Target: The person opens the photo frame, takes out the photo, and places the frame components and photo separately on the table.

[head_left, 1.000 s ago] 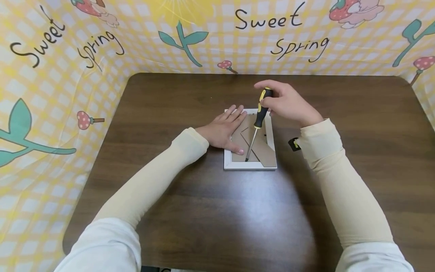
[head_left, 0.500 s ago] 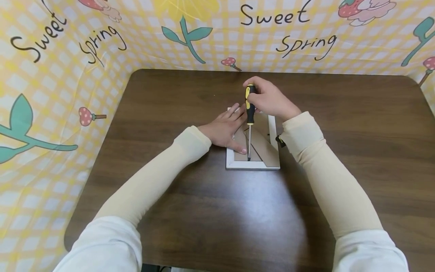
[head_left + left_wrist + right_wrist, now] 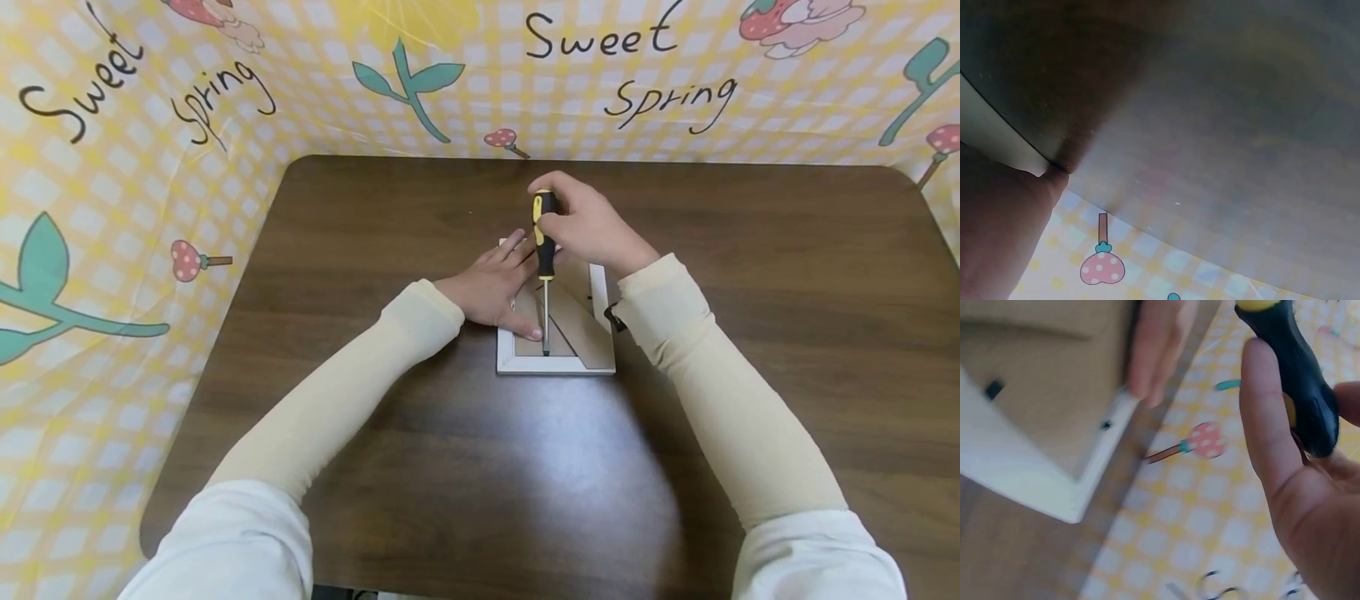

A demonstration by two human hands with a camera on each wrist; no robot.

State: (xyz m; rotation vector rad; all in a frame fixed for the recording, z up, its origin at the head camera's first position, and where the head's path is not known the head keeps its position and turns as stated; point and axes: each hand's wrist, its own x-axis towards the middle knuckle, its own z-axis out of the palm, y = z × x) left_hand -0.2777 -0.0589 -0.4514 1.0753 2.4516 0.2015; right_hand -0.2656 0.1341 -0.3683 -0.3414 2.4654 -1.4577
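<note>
A white picture frame [image 3: 555, 365] lies back side up on the table, its brown backing board [image 3: 596, 337] with an angled stand flap facing up. My left hand [image 3: 491, 287] rests on the frame's left part, fingers spread. In my right hand [image 3: 592, 225] I hold a screwdriver [image 3: 543, 237] by its black and yellow handle. The shaft points down, nearly upright in the head view, with its tip at the lower inner edge of the frame. Whether the tip touches a fastener is too small to tell. The right wrist view shows the handle [image 3: 1304, 381] between thumb and fingers.
The dark wooden table [image 3: 420, 467] has a checked yellow cloth [image 3: 315, 92] standing along its back and left sides. Small black tabs [image 3: 994, 389] show on the frame's back. A small black item [image 3: 613, 317] sits at my right cuff.
My right hand has moved left with the screwdriver, whose shaft has gone from slanted to nearly upright. The tip stays near the frame's lower inner edge. My left hand keeps its place.
</note>
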